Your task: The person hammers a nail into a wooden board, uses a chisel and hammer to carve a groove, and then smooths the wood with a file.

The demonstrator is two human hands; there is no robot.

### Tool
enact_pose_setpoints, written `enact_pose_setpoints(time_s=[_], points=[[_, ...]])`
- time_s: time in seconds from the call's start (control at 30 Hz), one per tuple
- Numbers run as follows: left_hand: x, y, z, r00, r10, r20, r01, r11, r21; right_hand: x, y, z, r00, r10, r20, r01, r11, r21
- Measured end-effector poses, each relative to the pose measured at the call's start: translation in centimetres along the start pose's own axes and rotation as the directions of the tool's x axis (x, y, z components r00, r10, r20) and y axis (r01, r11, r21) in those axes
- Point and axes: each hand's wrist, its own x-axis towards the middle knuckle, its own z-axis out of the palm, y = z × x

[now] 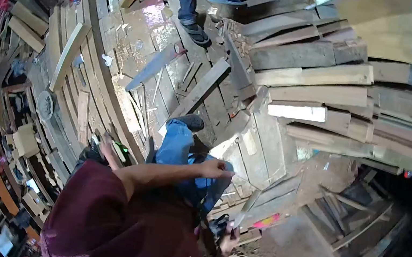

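"Hands apart above the work floor, in the head view: what do yours hold?"

"Your right hand (228,240), low in the frame, is closed around the lower end of a flat pale strip (247,210), which slants up from your fingers. Part of that grip is hidden, and whether the strip is wood or metal is hard to make out."

"And your left hand (214,169)?"

"Raised over your jeans (173,142), its fingers drawn together. Something thin and pale shows at the fingertips, too fine to name; you cannot tell from here whether they pinch it."

"Who else is pictured?"

"Another worker's sandaled foot (197,34) stands beyond a handsaw (152,68), the body cut off by the top edge. Near your left shoulder, a third person's hand (111,153) is partly hidden by your maroon shirt (113,227). To your right, stacked boards (310,61) run toward the dark rim, where their far ends blur."
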Motion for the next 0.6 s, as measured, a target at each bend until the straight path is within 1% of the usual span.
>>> enact_pose_setpoints(time_s=[0.03, 0.07, 0.1, 0.17, 0.2, 0.23, 0.27, 0.3, 0.33, 0.37, 0.4, 0.43, 0.47, 0.5, 0.53, 0.57, 0.6], points=[[0.3, -0.5, -0.2, 0.999, -0.028, -0.038, 0.029, 0.999, 0.016, 0.5, 5.9, -2.5, 0.987, 0.160, 0.013, -0.158, 0.984, -0.077], [1.4, -2.1, -0.1, 0.998, 0.005, -0.069, -0.010, 0.997, -0.083, 0.9, 12.1, -5.1, 0.949, 0.316, 0.026, -0.308, 0.938, -0.160], [2.8, -4.2, 0.0, 0.994, 0.030, -0.101, -0.049, 0.982, -0.185, 1.2, 14.1, -6.5, 0.879, 0.476, 0.019, -0.467, 0.868, -0.166], [4.8, -7.8, -0.8, 0.971, -0.062, -0.233, -0.008, 0.958, -0.287, 2.5, 15.8, -8.9, 0.820, 0.572, -0.012, -0.535, 0.759, -0.370], [4.1, -7.5, -2.0, 0.955, -0.121, -0.271, 0.012, 0.928, -0.372, 4.2, 16.4, -9.4, 0.795, 0.606, -0.033, -0.548, 0.694, -0.468], [5.4, -10.6, -1.5, 0.884, -0.126, -0.450, -0.108, 0.881, -0.460, 6.3, 14.7, -9.9, 0.823, 0.558, 0.108, -0.482, 0.785, -0.389], [6.2, -13.9, -2.0, 0.833, -0.138, -0.537, -0.170, 0.859, -0.484, 9.9, 17.2, -10.8, 0.950, 0.114, 0.291, 0.092, 0.786, -0.611], [4.2, -12.6, -3.1, 0.781, -0.197, -0.592, -0.195, 0.824, -0.532, 13.4, 17.8, -11.7, 0.894, 0.360, 0.267, -0.126, 0.774, -0.620], [3.9, -14.5, -3.3, 0.716, -0.330, -0.615, -0.138, 0.798, -0.587, 17.0, 17.3, -12.1, 0.780, 0.583, 0.227, -0.327, 0.689, -0.647], [3.5, -15.0, -3.5, 0.629, -0.426, -0.650, -0.167, 0.743, -0.648, 21.2, 14.2, -11.1, 0.755, 0.591, 0.285, -0.357, 0.735, -0.577], [3.1, -15.5, -3.3, 0.551, -0.545, -0.632, -0.127, 0.694, -0.708, 26.0, 15.4, -12.0, 0.747, 0.553, 0.369, -0.348, 0.798, -0.492], [3.7, -16.7, -3.1, 0.513, -0.565, -0.646, -0.114, 0.701, -0.704, 30.4, 13.1, -10.3, 0.844, 0.111, 0.525, 0.274, 0.752, -0.599], [4.3, -18.1, -2.5, 0.473, -0.589, -0.655, -0.097, 0.704, -0.703, 35.8, 21.8, -13.6, 0.888, 0.238, 0.393, 0.004, 0.851, -0.525], [4.6, -19.6, -1.6, 0.431, -0.614, -0.662, -0.075, 0.706, -0.704, 39.0, 17.1, -12.0, 0.812, 0.460, 0.358, -0.327, 0.868, -0.374], [5.7, -21.9, -0.6, 0.426, -0.587, -0.688, -0.081, 0.733, -0.676, 40.7, 12.2, -8.0, 0.867, 0.458, 0.196, -0.325, 0.818, -0.475], [6.6, -21.1, -0.4, 0.392, -0.595, -0.702, -0.028, 0.755, -0.655, 43.9, 16.3, -9.6, 0.875, 0.444, 0.192, -0.369, 0.869, -0.329], [8.0, -23.4, -0.1, 0.374, -0.560, -0.740, 0.018, 0.802, -0.598, 47.1, 20.2, -10.9, 0.847, 0.446, 0.290, -0.435, 0.894, -0.104]])
